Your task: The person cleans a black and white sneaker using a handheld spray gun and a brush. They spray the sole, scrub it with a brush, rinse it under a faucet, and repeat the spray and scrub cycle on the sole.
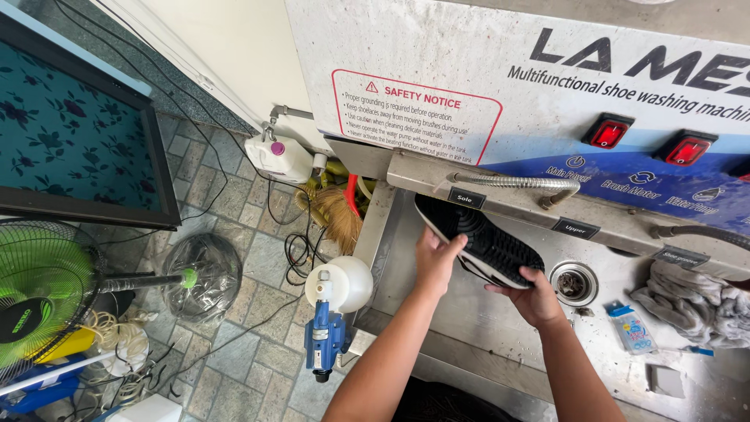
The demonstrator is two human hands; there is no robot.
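Holding a black shoe [478, 238] sole-up over the steel basin [469, 312], both hands work close to the body. The left hand [434, 258] has its grip closed on the shoe's near edge toward the heel, thumb over the tread; the right hand [536, 297] cups the toe end from beneath, fingers wrapped on it. The shoe hangs in the air, tilted, just below the curved metal hose [516, 184] and clear of the basin floor.

Judging from this, the step in hand looks like presenting the sole for cleaning under the machine's front. A next move would call for a firm hold at both ends, keeping the tread turned upward and steady.

Right of the hands sit the drain [573, 283], a small blue packet [630, 328] and a crumpled grey rag [691, 305]. Left of the basin stands a blue spray tool with a white tank [332, 309]. Farther off are two red switches [648, 141], a white jug [279, 156], a broom [337, 212], and a green fan [43, 293] on the paved floor [250, 344].
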